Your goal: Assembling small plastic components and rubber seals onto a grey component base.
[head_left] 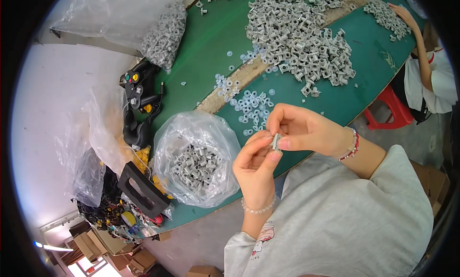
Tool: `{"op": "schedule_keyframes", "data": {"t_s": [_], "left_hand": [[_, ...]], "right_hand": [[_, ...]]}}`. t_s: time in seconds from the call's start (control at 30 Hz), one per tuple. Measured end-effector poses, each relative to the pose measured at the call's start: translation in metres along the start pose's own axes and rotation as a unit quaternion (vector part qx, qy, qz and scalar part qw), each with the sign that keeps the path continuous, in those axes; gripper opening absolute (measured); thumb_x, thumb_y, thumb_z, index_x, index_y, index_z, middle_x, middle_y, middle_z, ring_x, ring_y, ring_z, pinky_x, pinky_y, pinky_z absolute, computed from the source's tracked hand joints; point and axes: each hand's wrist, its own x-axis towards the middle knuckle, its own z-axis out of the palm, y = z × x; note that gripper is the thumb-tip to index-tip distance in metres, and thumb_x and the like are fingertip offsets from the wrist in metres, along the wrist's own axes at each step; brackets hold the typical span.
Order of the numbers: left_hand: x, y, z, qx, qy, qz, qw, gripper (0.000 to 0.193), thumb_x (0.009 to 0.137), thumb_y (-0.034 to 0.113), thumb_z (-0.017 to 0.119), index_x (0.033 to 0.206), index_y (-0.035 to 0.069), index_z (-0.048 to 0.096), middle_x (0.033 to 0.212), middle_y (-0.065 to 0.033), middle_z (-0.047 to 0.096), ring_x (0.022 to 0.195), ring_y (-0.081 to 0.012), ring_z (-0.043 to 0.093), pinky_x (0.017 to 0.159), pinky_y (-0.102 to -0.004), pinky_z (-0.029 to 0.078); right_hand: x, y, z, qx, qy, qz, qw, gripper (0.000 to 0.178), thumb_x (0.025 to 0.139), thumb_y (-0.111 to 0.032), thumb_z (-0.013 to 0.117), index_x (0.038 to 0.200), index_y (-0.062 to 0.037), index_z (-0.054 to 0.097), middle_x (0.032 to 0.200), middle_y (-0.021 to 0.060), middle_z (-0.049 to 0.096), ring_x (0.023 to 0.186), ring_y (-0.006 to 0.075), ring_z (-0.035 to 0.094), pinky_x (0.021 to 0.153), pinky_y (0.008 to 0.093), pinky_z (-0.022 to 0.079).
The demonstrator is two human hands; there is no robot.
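Observation:
In front of my body, a small grey plastic part (276,142) sits between the fingertips of both hands. My left hand (256,164) pinches it from below and the left. From the right, my right hand (306,132) closes thumb and finger on the same part. The fingers hide much of its shape. Just beyond my hands lie loose pale-blue rubber rings (253,104). To the left stands an open clear plastic bag (165,147) with many grey parts (197,167) inside. Farther off, a large heap of similar grey parts (297,35) covers the table.
Black game controllers (139,92) and a black frame-like piece (143,188) lie along the left side of the green table (201,52). A filled clear bag (165,37) stands far left. At far right, another person's hand (404,14) touches a smaller heap, near a red stool (390,109).

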Motion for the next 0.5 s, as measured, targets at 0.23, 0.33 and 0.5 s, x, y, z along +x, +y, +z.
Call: {"op": "schedule_keyframes", "data": {"t_s": [0.23,0.33,0.5], "left_hand": [[0.0,0.001,0.0,-0.022,0.004,-0.028,0.999,0.031,0.079,-0.001,0.067,0.109,0.0,0.059,0.115,-0.0137,0.058,0.101,-0.0192,0.058,0.089,-0.0306,0.046],[0.0,0.0,0.001,-0.039,-0.016,-0.024,0.999,0.03,0.08,0.001,0.066,0.109,-0.001,0.058,0.114,-0.0128,0.059,0.101,-0.0189,0.059,0.089,-0.0307,0.046],[-0.001,-0.001,-0.002,-0.086,-0.014,-0.013,0.996,0.03,0.084,0.006,0.064,0.112,0.001,0.057,0.113,-0.0118,0.06,0.102,-0.0183,0.058,0.089,-0.0303,0.046]], "right_hand": [[-0.007,0.006,0.017,-0.103,0.087,-0.066,0.989,0.013,0.087,-0.008,0.059,0.095,-0.0053,0.048,0.09,0.0011,0.047,0.084,0.0073,0.046,0.076,0.0239,0.039],[-0.008,0.006,0.019,-0.157,0.121,-0.083,0.977,0.012,0.088,-0.007,0.058,0.095,-0.0045,0.048,0.09,0.0009,0.048,0.081,0.0068,0.047,0.073,0.0237,0.041],[-0.003,-0.001,0.017,-0.052,0.093,-0.022,0.994,0.012,0.088,-0.005,0.057,0.097,-0.0034,0.05,0.091,0.0012,0.051,0.078,0.0059,0.048,0.072,0.0234,0.044]]}}
